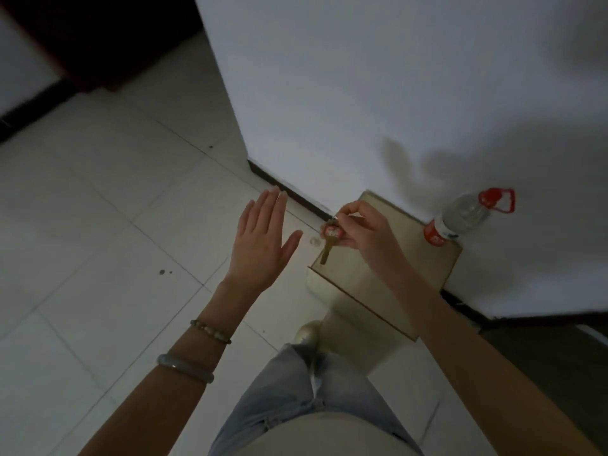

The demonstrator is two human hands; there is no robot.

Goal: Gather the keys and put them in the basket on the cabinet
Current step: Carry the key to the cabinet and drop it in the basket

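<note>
Head view: our right hand (365,232) pinches the keys (330,240) by the ring end, w/ the brass blade dangling over the near-left corner of a low cabinet (411,258) against the wall. Left hand (263,238) is flat, fingers spread, holding nothing, just left of the keys. No basket in view. A bottle (460,218) lies at the far right of the cabinet top. Best we keep the pinch firm, cup the left hand under, and find the basket before letting go.

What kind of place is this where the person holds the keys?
Probably a room or hallway in a home. It has a pale tiled floor, a white wall with a dark baseboard, and a low cabinet with a plastic bottle on top.
</note>
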